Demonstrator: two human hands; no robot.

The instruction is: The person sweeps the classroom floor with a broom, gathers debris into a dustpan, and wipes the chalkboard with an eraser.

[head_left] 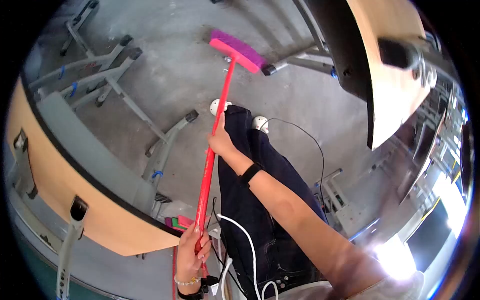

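Head view — grey floor (pixel 165 60) — desks (pixel 115 220) flank the broom (pixel 206 180).

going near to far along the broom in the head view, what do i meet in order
Left hand → right hand → pink broom head → purple bristles.

Right hand (pixel 220 142) wrapped round broom (pixel 205 185) mid-handle, left hand (pixel 193 248) closed round it nearer upper end. Purple bristles (pixel 240 46) at gray floor (pixel 170 65), beyond white shoes (pixel 260 123). Tan tabletop (pixel 107 220) on left, another tabletop (pixel 395 65) on right. Black cable (pixel 322 155) loops right of legs.
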